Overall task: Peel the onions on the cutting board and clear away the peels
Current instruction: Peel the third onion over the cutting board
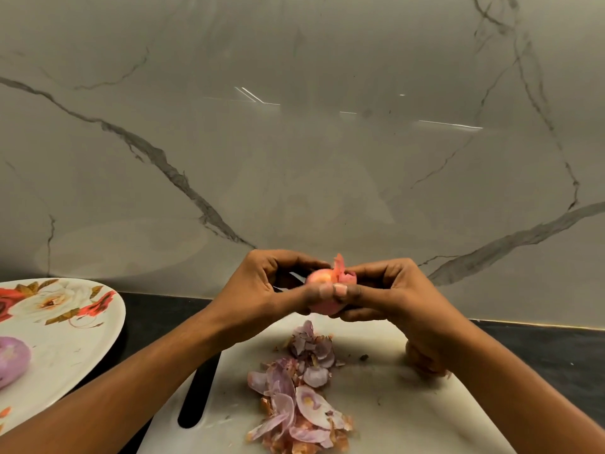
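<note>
Both hands hold a small pink onion [319, 278] in the air above the far end of the white cutting board [402, 404]. My left hand [278, 286] grips its left side. My right hand [386, 293] pinches a loose flap of skin [342, 271] that sticks up from the onion's top. A pile of purple and brown peels [299, 391] lies on the middle of the board. Another unpeeled onion [422, 362] rests on the board, mostly hidden behind my right wrist.
A flowered plate [65, 322] stands on the dark counter at the left, with a peeled purple onion [11, 358] on it. The board has a dark handle slot [198, 391] on its left side. A marble wall rises right behind the counter.
</note>
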### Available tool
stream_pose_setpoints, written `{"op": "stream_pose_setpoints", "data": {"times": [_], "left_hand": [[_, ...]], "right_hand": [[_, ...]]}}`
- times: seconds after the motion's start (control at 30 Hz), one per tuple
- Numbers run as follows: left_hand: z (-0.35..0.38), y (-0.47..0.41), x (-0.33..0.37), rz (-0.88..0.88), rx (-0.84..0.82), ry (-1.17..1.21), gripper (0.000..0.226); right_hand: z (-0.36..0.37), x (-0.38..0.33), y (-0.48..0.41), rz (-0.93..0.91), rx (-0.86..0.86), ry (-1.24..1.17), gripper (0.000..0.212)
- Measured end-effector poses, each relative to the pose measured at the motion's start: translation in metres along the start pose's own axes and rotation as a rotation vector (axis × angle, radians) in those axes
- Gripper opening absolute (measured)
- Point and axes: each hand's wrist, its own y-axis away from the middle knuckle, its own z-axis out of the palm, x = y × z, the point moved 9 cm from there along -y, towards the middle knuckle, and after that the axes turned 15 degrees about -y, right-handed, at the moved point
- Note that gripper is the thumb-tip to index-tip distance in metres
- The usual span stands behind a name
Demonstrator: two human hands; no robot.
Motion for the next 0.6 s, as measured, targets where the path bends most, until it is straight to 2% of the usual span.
{"op": "stream_pose_setpoints", "data": {"times": [0.1,0.37,0.53,0.6], "left_hand": [[0.002,0.001,-0.001,0.000,-0.002,-0.025,0.060],[-0.001,0.000,-0.007,-0.092,0.031,0.216,0.057],[-0.009,-0.003,-0.018,-0.157,0.104,0.230,0.059],[-0.016,-0.004,-0.021,-0.174,0.131,0.233,0.061]], "right_hand": [[-0.001,-0.001,-0.002,0.004,-0.001,-0.064,0.035],[-0.001,-0.001,-0.001,0.020,-0.011,-0.139,0.028],[-0.009,0.007,-0.003,0.076,0.015,-0.107,0.046],[-0.009,0.010,-0.003,0.119,-0.009,-0.070,0.045]]}}
